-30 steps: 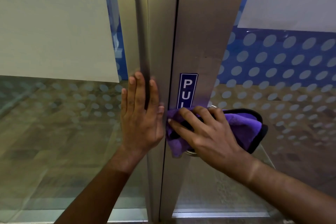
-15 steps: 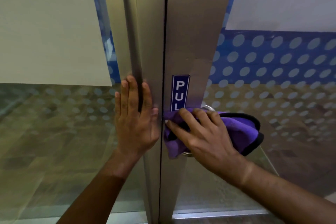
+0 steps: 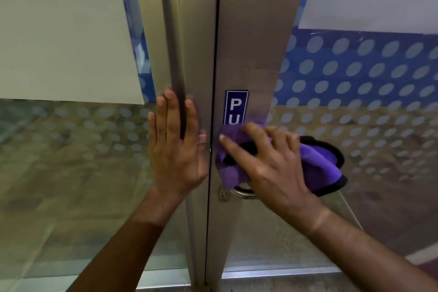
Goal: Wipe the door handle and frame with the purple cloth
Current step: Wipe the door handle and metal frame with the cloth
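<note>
Left hand [image 3: 176,149]: mine, flat and open, fingers spread on the left frame [image 3: 189,54], holding nothing.
Right hand [image 3: 267,168]: fingers splayed, pressing the cloth [image 3: 315,161] to the door stile [image 3: 248,42]; a press more than a grip.
Cloth: purple, black-edged, bunched; covers the sign's [image 3: 235,106] lower half.
Handle [image 3: 241,191]: metal, only its lower curve shows, just below the cloth, under my right hand.
Keyhole [image 3: 224,195]: beside the handle.
Axis: frame runs vertically; right hand nearer, so I'd stroke up or down.
</note>
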Tool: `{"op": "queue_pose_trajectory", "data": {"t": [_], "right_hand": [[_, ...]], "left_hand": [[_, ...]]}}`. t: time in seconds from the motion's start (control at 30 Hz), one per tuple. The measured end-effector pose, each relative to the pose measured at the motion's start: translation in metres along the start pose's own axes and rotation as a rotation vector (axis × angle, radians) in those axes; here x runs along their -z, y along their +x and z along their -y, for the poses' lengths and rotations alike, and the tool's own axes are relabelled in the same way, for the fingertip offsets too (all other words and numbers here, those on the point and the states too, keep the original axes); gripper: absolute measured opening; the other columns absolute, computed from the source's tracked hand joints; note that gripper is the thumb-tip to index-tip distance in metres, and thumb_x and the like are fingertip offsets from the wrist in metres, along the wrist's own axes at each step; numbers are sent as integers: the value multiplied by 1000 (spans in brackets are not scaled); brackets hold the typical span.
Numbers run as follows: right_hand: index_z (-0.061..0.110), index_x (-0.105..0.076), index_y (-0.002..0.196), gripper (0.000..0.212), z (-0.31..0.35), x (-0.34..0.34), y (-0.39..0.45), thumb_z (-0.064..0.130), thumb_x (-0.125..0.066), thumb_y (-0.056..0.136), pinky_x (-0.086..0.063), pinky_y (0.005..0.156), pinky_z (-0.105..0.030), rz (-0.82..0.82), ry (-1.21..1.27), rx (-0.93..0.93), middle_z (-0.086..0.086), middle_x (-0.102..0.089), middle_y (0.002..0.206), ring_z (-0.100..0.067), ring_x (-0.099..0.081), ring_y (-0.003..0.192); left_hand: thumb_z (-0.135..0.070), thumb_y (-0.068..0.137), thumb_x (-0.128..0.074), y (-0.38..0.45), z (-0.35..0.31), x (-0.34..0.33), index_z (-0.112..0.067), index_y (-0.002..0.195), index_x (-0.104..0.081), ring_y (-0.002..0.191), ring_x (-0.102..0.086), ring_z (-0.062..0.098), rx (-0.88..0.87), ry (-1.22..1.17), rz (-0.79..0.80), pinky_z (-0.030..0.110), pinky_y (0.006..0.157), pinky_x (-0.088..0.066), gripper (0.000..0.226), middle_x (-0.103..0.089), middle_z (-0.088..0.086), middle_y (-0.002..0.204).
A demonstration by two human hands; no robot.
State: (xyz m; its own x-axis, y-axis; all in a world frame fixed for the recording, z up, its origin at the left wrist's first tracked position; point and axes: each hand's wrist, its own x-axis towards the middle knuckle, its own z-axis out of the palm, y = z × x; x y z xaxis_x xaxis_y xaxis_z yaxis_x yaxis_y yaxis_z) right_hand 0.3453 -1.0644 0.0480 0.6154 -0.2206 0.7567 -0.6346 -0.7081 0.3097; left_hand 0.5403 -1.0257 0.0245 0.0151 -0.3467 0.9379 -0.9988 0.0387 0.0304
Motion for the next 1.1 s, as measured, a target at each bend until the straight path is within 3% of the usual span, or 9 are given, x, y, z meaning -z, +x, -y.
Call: {"op": "queue_pose_trajectory", "data": {"t": [0.1, 0.2, 0.3, 0.4, 0.57, 0.67, 0.77, 0.97, 1.1], "right_hand": [[28, -66, 123, 36, -9, 4, -14, 23, -57, 89, -33, 79, -42, 116, 21, 67, -12, -58, 127, -33, -45, 102], [25, -65, 126, 43, -5, 5, -10, 23, -65, 84, -37, 77, -43, 102, 78, -81, -13, -46, 126, -34, -46, 100], [19, -62, 131, 46, 15, 4, 7, 20, -65, 84, -43, 75, -45, 35, 122, -169, -18, -52, 122, -38, -53, 95], [18, -63, 130, 43, 24, 2, 12, 20, -69, 87, -47, 74, -45, 58, 73, -103, -20, -63, 119, -37, -56, 93], [24, -73, 115, 33, 16, 7, 5, 23, -51, 90, -50, 71, -39, 162, 47, 77, -12, -69, 115, -32, -64, 84], [23, -70, 120, 33, 13, 10, 11, 22, -60, 88, -50, 69, -41, 161, 85, 49, -14, -66, 116, -34, -62, 86], [20, -65, 127, 51, 15, 8, 18, 24, -78, 78, -47, 71, -44, 99, 116, -95, -18, -62, 119, -35, -55, 91], [22, -69, 121, 34, 10, 5, 5, 23, -56, 90, -49, 72, -41, 150, 89, 69, -16, -65, 118, -35, -60, 88], [22, -66, 128, 42, -13, 11, -3, 25, -63, 86, -42, 77, -43, 90, 156, -80, -17, -56, 124, -33, -49, 100]], "left_hand": [[-31, 104, -27, 0, 2, 0, -16, 156, 6, 153, 16, 22, -14, 7, 0, 42, 125, 4, 63, 22, 2, 164], [-31, 105, -27, 1, 1, 1, -16, 156, 6, 153, 16, 22, -9, 3, 2, 41, 125, 5, 63, 22, 1, 164], [-33, 106, -25, 1, 0, 1, -17, 156, 6, 153, 16, 21, -12, -6, -6, 41, 125, 4, 61, 22, 0, 164], [-34, 107, -25, 1, 1, 2, -18, 156, 8, 153, 16, 20, -14, -20, 4, 40, 125, 5, 61, 23, -1, 163], [-32, 106, -26, 1, 0, 3, -16, 156, 7, 152, 17, 20, -8, -18, 12, 40, 125, 6, 62, 24, 0, 163], [-33, 106, -25, 2, 0, 4, -15, 155, 5, 153, 17, 20, -5, -17, 18, 40, 125, 6, 61, 24, 0, 163], [-35, 107, -24, 2, 1, 3, -18, 156, 9, 152, 17, 19, -2, -12, 16, 39, 125, 6, 62, 25, -1, 163], [-33, 106, -26, 1, 1, 3, -17, 156, 7, 153, 16, 20, -11, -20, 14, 40, 125, 5, 62, 22, 0, 164], [-30, 104, -31, 1, 3, 3, -17, 156, 7, 153, 15, 21, -19, -16, 17, 41, 125, 5, 66, 22, 1, 164]]}}
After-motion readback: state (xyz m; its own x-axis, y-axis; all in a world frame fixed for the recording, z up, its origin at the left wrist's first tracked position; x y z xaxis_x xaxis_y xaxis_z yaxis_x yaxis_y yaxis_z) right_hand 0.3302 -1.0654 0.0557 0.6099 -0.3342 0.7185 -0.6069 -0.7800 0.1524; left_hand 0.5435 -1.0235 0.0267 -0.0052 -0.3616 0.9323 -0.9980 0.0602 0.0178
